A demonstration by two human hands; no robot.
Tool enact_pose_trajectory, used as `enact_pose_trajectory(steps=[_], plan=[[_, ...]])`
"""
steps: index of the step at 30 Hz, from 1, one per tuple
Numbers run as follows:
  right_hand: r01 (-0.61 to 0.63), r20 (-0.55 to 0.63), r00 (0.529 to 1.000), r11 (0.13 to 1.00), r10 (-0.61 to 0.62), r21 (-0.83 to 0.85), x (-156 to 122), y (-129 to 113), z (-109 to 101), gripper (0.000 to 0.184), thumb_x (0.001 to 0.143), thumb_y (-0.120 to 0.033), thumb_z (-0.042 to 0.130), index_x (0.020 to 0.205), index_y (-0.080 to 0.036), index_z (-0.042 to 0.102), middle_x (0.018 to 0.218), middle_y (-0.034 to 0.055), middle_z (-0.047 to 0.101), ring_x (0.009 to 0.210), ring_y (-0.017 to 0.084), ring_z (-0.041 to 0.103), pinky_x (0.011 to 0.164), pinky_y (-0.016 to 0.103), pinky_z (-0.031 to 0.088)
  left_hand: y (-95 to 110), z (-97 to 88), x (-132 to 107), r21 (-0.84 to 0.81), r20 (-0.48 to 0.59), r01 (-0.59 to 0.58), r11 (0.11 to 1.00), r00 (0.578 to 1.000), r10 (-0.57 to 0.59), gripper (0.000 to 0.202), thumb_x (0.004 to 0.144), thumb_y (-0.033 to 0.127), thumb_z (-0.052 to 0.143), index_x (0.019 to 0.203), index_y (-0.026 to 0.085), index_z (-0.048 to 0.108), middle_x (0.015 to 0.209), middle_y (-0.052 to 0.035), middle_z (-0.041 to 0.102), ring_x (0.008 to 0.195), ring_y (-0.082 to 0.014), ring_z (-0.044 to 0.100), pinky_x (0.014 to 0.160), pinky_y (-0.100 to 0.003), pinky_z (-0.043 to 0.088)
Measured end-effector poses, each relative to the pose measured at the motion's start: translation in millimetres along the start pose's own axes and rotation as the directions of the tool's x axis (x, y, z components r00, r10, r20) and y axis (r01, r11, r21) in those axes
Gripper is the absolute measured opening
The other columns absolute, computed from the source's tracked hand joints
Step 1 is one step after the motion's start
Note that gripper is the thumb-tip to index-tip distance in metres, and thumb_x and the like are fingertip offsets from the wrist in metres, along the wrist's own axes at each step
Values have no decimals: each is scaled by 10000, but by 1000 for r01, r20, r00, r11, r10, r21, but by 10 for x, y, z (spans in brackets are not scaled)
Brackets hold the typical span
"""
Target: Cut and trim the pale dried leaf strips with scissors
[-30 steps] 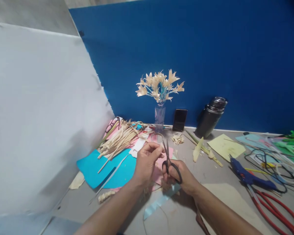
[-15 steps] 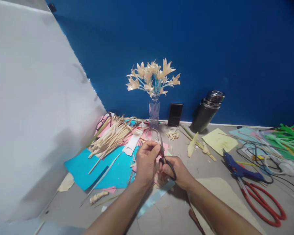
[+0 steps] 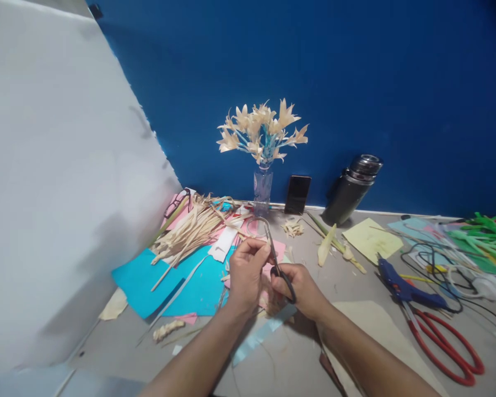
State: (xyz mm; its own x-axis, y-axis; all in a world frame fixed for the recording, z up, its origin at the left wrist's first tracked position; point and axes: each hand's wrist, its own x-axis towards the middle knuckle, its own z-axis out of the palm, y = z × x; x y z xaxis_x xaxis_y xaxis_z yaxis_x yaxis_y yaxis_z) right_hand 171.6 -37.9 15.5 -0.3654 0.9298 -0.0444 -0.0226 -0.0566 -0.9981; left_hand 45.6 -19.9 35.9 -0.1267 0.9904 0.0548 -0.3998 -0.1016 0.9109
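Head view, and closest in, at six o'clock of the hands, a pale-blue ribbon (image 3: 264,334) lies flat on the grey surface (image 3: 328,284). Swing to four: big red-handled scissors (image 3: 437,341), loops facing inward, likely parked that way for an easy reach, with a blue glue gun (image 3: 400,289) just beyond at three. Now the middle! The right hand (image 3: 300,289) is curled round the black handles of the small scissors (image 3: 274,257), blades angled to eleven, presumably to put the tips beside the left hand (image 3: 247,275). That one has thumb and fingertips pinched together; whether anything slim sits between them is too small to tell. Over at nine, a bright-blue sheet (image 3: 136,278); at ten, dried strips (image 3: 190,234) in a bundle partly over it, probably grouped to stop them scattering. Far out at twelve, a clear bottle (image 3: 263,193), its narrow neck seemingly gathering the stems of pale flowers (image 3: 264,129).
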Motion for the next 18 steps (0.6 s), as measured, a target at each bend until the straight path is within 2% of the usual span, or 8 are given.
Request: enact_pose_trajectory(steps=[6,18], plan=[[-11,1,1000,1000,11,8,8,42,-18,492,729,-607,695,581,-197,466,482,-25,499,445,115,454,437,233,378,24,14,-11,-35,-6,17,999,1000,-17,176,774,279,725,714,162,608,658,5,616,607,-98,542,612,-224,430],[-28,14,1000,999,28,30,18,115,-34,460,756,-535,706,585,-186,460,482,-44,458,441,88,392,438,221,310,65,-5,-16,-88,-7,60,994,998,-61,144,741,240,736,691,160,626,647,8,616,595,-97,540,602,-224,416]])
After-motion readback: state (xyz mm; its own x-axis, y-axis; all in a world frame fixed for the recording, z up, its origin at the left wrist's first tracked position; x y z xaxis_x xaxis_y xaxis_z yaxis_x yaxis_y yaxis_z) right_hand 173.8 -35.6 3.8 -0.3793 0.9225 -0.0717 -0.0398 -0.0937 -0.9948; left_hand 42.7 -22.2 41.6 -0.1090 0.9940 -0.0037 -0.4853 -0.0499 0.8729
